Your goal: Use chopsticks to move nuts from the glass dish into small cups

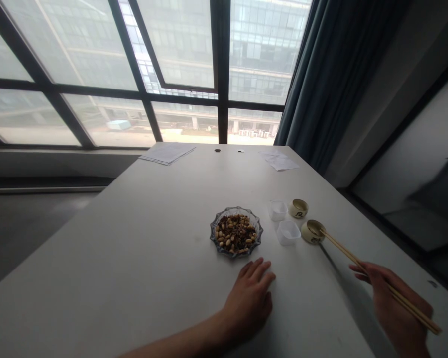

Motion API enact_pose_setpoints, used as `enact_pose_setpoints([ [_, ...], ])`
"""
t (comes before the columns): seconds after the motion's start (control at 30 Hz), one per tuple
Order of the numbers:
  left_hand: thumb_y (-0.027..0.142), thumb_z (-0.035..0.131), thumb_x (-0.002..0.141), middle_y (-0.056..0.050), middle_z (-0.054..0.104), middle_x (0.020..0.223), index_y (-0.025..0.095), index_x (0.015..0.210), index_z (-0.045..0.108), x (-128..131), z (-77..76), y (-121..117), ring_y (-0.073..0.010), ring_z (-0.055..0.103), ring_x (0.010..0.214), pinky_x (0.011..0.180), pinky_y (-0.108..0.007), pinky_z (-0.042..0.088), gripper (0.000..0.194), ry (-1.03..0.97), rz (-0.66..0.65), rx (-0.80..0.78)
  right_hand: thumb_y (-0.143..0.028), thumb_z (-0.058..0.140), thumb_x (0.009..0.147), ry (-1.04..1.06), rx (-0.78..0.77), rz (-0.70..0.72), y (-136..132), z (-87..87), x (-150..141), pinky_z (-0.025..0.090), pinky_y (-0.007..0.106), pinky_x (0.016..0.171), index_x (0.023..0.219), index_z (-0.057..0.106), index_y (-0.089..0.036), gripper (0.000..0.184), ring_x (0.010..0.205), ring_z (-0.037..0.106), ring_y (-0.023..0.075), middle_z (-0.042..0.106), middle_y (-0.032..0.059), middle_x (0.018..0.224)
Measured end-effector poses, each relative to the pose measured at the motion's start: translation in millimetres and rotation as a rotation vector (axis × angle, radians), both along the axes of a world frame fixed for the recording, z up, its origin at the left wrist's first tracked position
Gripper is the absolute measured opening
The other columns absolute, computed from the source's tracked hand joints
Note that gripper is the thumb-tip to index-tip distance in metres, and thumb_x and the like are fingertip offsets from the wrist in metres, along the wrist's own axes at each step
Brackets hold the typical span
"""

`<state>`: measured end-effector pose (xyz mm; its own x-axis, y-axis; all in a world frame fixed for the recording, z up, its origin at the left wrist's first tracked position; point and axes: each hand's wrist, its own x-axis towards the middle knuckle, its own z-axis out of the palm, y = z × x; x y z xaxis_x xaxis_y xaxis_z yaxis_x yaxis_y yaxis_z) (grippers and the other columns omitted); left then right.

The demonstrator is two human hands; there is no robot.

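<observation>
Right hand point(397, 303) pinches wooden chopsticks point(353, 254), long axis running up-left, tips at the rim of a cream ceramic cup point(312, 231); open left hand point(248, 303) lies flat on the white table point(134, 238), nearer the glass dish of nuts point(236, 232).

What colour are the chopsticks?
The chopsticks are pale tan, best seen in the head view.
</observation>
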<state>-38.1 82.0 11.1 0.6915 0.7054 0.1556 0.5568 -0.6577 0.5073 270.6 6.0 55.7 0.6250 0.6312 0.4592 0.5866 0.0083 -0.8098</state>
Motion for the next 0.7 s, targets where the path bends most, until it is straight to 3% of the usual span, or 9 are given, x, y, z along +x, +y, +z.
enact_pose_setpoints([
  [0.2,0.015,0.060,0.089,-0.005,0.045,0.159,0.026,0.134,0.057,0,1.1,0,-0.0259,0.032,0.151,0.126,-0.045,0.021,0.047,0.000,-0.005,0.008,-0.049,0.067,0.094,-0.003,0.038,0.006,2,9.8,-3,0.058,0.034,0.074,0.096,0.075,-0.018,0.033,0.074,0.075,0.0235,0.079,0.0068,0.089],
  [0.33,0.015,0.060,0.089,-0.005,0.045,0.159,0.026,0.134,0.057,0,1.6,-2,-0.0258,0.032,0.151,0.126,-0.045,0.021,0.046,0.003,-0.006,0.005,-0.045,0.068,0.095,0.083,0.109,0.033,9,24.4,-28,0.060,0.035,0.072,0.100,0.077,-0.017,0.030,0.069,0.076,0.0234,0.079,0.0072,0.085],
  [0.5,0.015,0.060,0.088,-0.005,0.045,0.159,0.025,0.133,0.057,0,2.0,-2,-0.0251,0.032,0.151,0.126,-0.044,0.020,0.046,-0.003,0.002,0.011,-0.042,0.071,0.093,0.181,0.149,0.370,46,42.8,-79,0.063,0.035,0.066,0.093,0.079,-0.021,0.023,0.069,0.076,0.0236,0.080,0.0066,0.085],
  [0.7,0.015,0.061,0.088,-0.004,0.047,0.158,0.025,0.134,0.058,2,1.2,-2,-0.0259,0.033,0.150,0.126,-0.044,0.020,0.047,-0.010,0.005,0.023,-0.046,0.067,0.096,0.148,-0.092,0.708,104,45.0,-129,0.060,0.031,0.065,0.085,0.078,-0.020,0.030,0.069,0.074,0.0209,0.079,0.0059,0.078],
])
